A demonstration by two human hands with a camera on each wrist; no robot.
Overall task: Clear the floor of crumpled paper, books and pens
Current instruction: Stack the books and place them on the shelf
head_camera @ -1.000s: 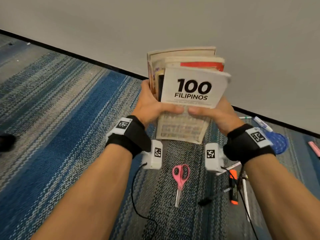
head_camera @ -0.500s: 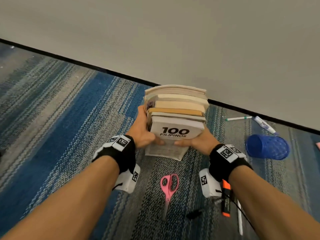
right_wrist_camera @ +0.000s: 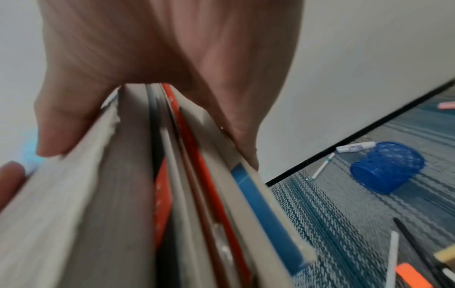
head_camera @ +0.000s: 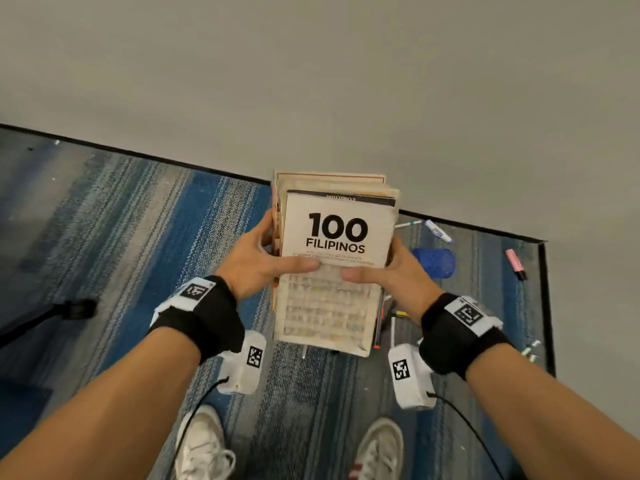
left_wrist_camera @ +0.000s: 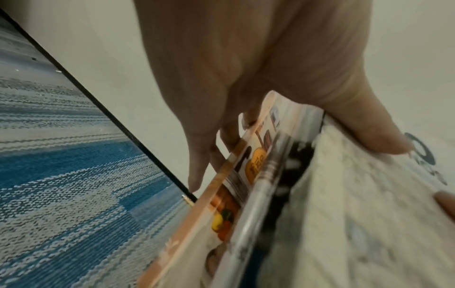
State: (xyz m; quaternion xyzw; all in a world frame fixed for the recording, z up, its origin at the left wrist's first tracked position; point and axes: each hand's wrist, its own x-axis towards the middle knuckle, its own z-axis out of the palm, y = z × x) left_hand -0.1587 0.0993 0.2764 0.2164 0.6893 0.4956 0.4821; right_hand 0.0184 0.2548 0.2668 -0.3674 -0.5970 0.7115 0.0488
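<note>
A stack of several books [head_camera: 334,261], its top cover reading "100 FILIPINOS", is held up off the carpet between both hands. My left hand [head_camera: 263,263] grips its left side, thumb across the cover and fingers under the stack [left_wrist_camera: 283,204]. Gripping the right side the same way is my right hand [head_camera: 391,275], with the page edges [right_wrist_camera: 172,194] showing in the right wrist view. On the carpet lie a white pen [head_camera: 408,224], a white marker [head_camera: 438,231], a pink highlighter [head_camera: 516,264] and an orange highlighter [right_wrist_camera: 416,276].
A blue mesh pen cup [head_camera: 434,262] lies tipped over on the striped blue carpet [head_camera: 138,237] near the grey wall [head_camera: 311,81]. More pens [head_camera: 393,327] lie right of the stack. My white shoes [head_camera: 204,445] stand below. A dark stand leg [head_camera: 45,317] reaches in from the left.
The stack has been lifted from low near the carpet and tilted so its cover faces me. The view has pulled back and my shoes have come into sight; the pink scissors are out of sight.
</note>
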